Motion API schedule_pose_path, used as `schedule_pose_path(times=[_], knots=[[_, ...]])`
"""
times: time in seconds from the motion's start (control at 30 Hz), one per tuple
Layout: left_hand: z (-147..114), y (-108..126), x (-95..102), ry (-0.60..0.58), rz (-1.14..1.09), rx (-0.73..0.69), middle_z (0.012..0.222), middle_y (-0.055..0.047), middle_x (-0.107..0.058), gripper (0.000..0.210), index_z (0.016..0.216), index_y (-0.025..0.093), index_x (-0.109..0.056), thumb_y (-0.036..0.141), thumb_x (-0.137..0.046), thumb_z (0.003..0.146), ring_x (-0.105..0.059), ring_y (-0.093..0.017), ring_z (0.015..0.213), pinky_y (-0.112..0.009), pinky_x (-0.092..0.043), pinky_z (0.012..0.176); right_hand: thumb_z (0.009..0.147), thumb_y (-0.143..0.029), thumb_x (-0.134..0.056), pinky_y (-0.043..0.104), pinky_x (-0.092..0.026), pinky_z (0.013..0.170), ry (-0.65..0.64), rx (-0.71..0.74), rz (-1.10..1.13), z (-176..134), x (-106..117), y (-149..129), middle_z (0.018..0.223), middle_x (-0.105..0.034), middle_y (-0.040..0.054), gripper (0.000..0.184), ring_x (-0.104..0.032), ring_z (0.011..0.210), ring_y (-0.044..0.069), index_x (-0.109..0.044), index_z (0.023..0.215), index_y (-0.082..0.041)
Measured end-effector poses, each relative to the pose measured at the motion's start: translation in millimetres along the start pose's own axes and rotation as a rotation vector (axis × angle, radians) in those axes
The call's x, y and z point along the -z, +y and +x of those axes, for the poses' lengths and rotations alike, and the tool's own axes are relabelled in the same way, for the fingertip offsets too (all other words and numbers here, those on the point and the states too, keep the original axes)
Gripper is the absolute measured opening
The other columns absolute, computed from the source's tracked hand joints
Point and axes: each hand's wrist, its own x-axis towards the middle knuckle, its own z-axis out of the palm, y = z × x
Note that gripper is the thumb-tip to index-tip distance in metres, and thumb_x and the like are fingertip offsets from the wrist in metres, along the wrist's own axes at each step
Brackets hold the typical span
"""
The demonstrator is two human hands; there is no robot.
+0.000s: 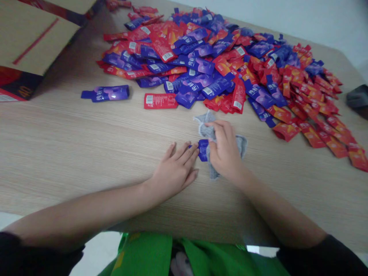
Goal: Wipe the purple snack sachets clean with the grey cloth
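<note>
A purple pouch lies flat on the table, mostly covered by a grey cloth. My right hand grips the cloth and presses it onto the pouch. My left hand rests flat with its fingers stretched out, the fingertips on the narrow end of the same pouch. Just beyond the hands lies a red pouch with a white barcode, at the near edge of a big heap of red and purple pouches.
A single purple pouch lies apart on the left of the wooden table. An open cardboard box stands at the upper left. A dark object is at the right edge. The heap stretches along the table's far side.
</note>
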Motion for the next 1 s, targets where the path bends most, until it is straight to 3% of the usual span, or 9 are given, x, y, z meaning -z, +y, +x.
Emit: schedule_pose_path(times=[0.1, 0.17, 0.33, 0.6, 0.67, 0.8, 0.9, 1.0], knots=[[0.9, 0.3, 0.5, -0.004, 0.018, 0.003, 0.14, -0.013, -0.056, 0.048, 0.133, 0.009, -0.056, 0.038, -0.043, 0.097, -0.044, -0.03, 0.135, -0.055, -0.03, 0.113, 0.09, -0.018, -0.04, 0.044, -0.037, 0.095, -0.185, 0.117, -0.086, 2.4, -15.1, -11.5, 0.133, -0.05, 0.0151, 0.043, -0.047, 0.116, 0.029, -0.048, 0.133, -0.017], [1.4, 0.1, 0.7, 0.0, 0.033, 0.0, 0.139, -0.012, -0.056, 0.046, 0.133, 0.01, -0.057, 0.036, -0.043, 0.097, -0.044, -0.029, 0.135, -0.054, -0.033, 0.112, 0.092, -0.022, -0.04, 0.044, -0.036, 0.094, -0.234, 0.121, -0.182, -0.8, -20.0, -7.9, 0.135, -0.05, 0.0163, 0.044, -0.045, 0.116, 0.03, -0.048, 0.134, -0.014], [2.2, -1.1, 0.7, 0.015, 0.068, -0.016, 0.151, -0.007, -0.043, 0.048, 0.143, 0.014, -0.047, 0.031, -0.04, 0.099, -0.04, -0.026, 0.139, -0.051, -0.036, 0.11, 0.091, -0.024, -0.041, 0.046, -0.033, 0.094, -0.128, -0.046, -0.371, -18.4, -11.2, 18.4, 0.134, -0.049, 0.0185, 0.046, -0.044, 0.116, 0.033, -0.046, 0.135, -0.011], [2.2, -3.8, -0.3, -0.013, 0.033, -0.027, 0.154, -0.007, -0.037, 0.049, 0.145, 0.013, -0.043, 0.031, -0.036, 0.1, -0.037, -0.026, 0.141, -0.052, -0.033, 0.112, 0.088, -0.019, -0.038, 0.048, -0.038, 0.091, -0.096, -0.238, -0.376, -31.4, 10.4, 55.4, 0.126, -0.052, 0.0163, 0.035, -0.045, 0.111, 0.032, -0.052, 0.121, -0.016], [2.1, -3.7, -0.8, -0.008, 0.026, -0.028, 0.154, -0.007, -0.038, 0.049, 0.145, 0.014, -0.043, 0.032, -0.037, 0.1, -0.036, -0.027, 0.141, -0.052, -0.032, 0.112, 0.087, -0.015, -0.036, 0.046, -0.039, 0.092, -0.058, -0.21, -0.297, -23.4, 14.5, 50.9, 0.12, -0.053, 0.0154, 0.036, -0.047, 0.108, 0.03, -0.052, 0.12, -0.016], [2.1, -1.9, -2.2, 0.025, 0.03, -0.018, 0.152, -0.01, -0.041, 0.049, 0.143, 0.012, -0.046, 0.034, -0.039, 0.099, -0.037, -0.029, 0.14, -0.053, -0.033, 0.112, 0.088, -0.011, -0.032, 0.041, -0.038, 0.096, 0.037, -0.012, -0.093, 1.6, 5.0, 17.0, 0.12, -0.053, 0.0146, 0.042, -0.048, 0.111, 0.026, -0.047, 0.127, -0.015], [2.5, -1.1, -2.1, 0.026, 0.038, -0.023, 0.144, -0.012, -0.052, 0.045, 0.134, 0.011, -0.056, 0.034, -0.039, 0.099, -0.039, -0.03, 0.139, -0.053, -0.035, 0.11, 0.088, -0.012, -0.034, 0.041, -0.037, 0.095, -0.062, 0.095, -0.112, 14.1, -15.5, -5.1, 0.129, -0.051, 0.0146, 0.045, -0.046, 0.113, 0.027, -0.047, 0.131, -0.015], [3.0, -1.0, -1.1, 0.019, 0.045, -0.024, 0.139, -0.013, -0.056, 0.042, 0.13, 0.011, -0.059, 0.032, -0.04, 0.099, -0.041, -0.029, 0.138, -0.053, -0.036, 0.109, 0.09, -0.016, -0.038, 0.041, -0.035, 0.091, -0.153, 0.091, -0.248, 14.5, -29.4, -6.2, 0.13, -0.053, 0.0142, 0.043, -0.046, 0.111, 0.028, -0.05, 0.131, -0.014]])
